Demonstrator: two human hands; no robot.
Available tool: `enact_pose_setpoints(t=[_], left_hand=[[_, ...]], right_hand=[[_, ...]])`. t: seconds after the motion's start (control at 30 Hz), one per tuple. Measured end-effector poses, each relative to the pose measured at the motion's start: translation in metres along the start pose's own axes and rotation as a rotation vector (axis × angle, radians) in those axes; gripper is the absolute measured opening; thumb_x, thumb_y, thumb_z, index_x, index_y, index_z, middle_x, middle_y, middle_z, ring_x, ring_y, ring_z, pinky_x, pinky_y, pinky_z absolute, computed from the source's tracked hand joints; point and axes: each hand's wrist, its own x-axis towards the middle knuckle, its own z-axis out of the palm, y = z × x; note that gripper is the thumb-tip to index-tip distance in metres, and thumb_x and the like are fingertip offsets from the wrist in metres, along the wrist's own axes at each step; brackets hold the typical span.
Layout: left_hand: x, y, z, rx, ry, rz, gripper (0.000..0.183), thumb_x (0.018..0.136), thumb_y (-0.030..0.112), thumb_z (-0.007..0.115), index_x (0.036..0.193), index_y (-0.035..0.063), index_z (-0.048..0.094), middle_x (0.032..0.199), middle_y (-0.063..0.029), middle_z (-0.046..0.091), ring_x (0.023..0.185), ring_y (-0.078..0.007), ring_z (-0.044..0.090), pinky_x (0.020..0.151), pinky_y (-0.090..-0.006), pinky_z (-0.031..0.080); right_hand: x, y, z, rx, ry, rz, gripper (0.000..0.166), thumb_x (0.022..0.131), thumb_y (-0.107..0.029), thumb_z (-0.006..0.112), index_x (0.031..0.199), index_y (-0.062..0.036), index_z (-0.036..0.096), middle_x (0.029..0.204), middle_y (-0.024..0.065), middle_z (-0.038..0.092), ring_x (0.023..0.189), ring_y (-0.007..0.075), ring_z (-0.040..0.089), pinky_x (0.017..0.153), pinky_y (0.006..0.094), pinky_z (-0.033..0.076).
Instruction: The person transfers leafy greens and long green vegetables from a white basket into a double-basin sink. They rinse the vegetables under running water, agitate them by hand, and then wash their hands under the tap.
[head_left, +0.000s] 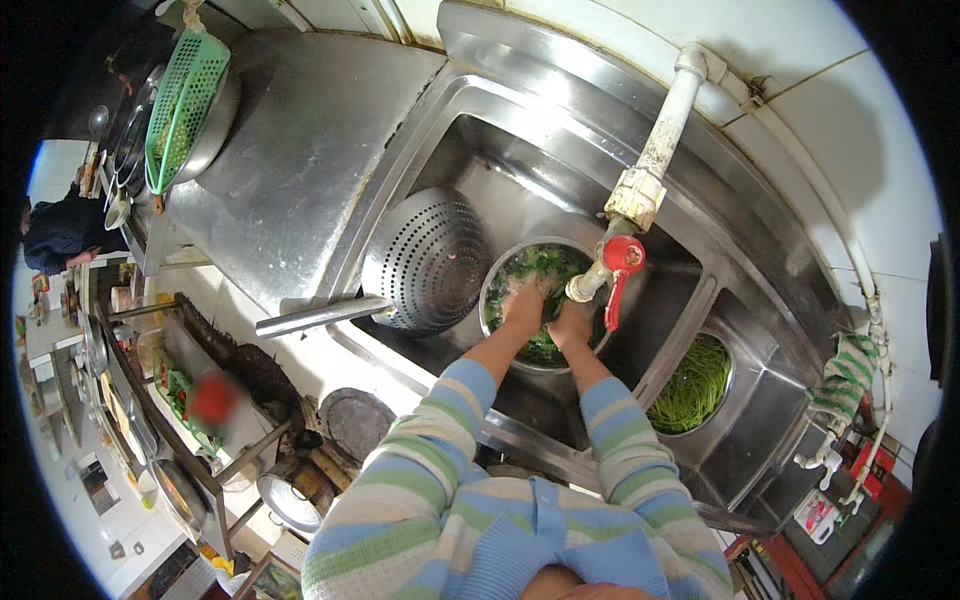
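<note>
In the left basin of a stainless steel sink (517, 187) stands a round metal bowl (486, 311) with leafy greens (546, 261) in water. My left hand (523, 304) reaches into the bowl among the greens, its fingers partly hidden by water and leaves. Beside it my right hand (571, 328) dips into the bowl near the tap's spout; its fingertips are also hidden. Over the bowl hangs a tap with a red lever handle (624, 256). Left of the bowl a perforated metal strainer (431, 259) leans in the basin, its handle across the sink's edge.
The right basin holds a bowl of long thin green vegetables (694, 386). A green plastic basket (180, 112) and metal bowl stand at the left counter's far end. A striped cloth (846, 375) wraps another tap. A person in dark clothes (64, 232) is at far left.
</note>
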Motion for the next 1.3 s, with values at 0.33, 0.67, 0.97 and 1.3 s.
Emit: enact_pose_setpoints(t=[0.33,0.67,0.97,1.3], left_hand=[[-0.055,0.001,-0.017,-0.519,0.493,0.196,0.064,0.061,-0.016,0.053,0.12,0.0088,0.05,0.134,-0.0113,0.038,0.123,-0.035,0.036,0.093,-0.0426,0.041],[-0.054,-0.023,-0.019,-0.9,0.588,0.633,0.061,0.056,-0.02,0.048,0.112,0.0062,0.046,0.145,-0.0138,0.019,0.13,-0.034,0.028,0.102,-0.0384,0.029],[-0.069,-0.026,-0.022,-0.349,0.278,0.297,0.072,0.064,-0.002,0.069,0.126,0.0059,0.033,0.147,-0.0204,0.002,0.132,-0.0507,0.008,0.103,-0.0534,0.027],[-0.022,-0.019,0.032,0.049,-0.02,0.181,0.077,0.079,0.027,0.064,0.137,-0.0013,0.021,0.144,-0.024,0.017,0.129,-0.0506,0.017,0.108,-0.0495,0.021]], right_hand=[[-0.051,-0.001,-0.021,0.77,0.314,0.104,0.041,0.076,0.001,0.055,0.116,-0.0018,0.053,0.127,0.022,0.045,0.119,0.0372,0.043,0.098,0.0389,0.036],[-0.102,-0.012,-0.059,0.817,0.564,-0.133,0.029,0.067,0.012,0.049,0.091,-0.0025,0.053,0.092,0.0107,0.047,0.09,0.0291,0.05,0.082,0.0305,0.038],[-0.082,0.001,-0.022,0.645,0.474,-0.193,0.041,0.065,0.008,0.056,0.103,-0.0052,0.048,0.106,0.0151,0.041,0.104,0.0351,0.042,0.091,0.0416,0.035],[0.008,0.024,0.053,0.371,0.082,-0.058,0.053,0.065,0.011,0.054,0.114,-0.0028,0.038,0.112,0.0187,0.04,0.107,0.0369,0.041,0.093,0.0468,0.035]])
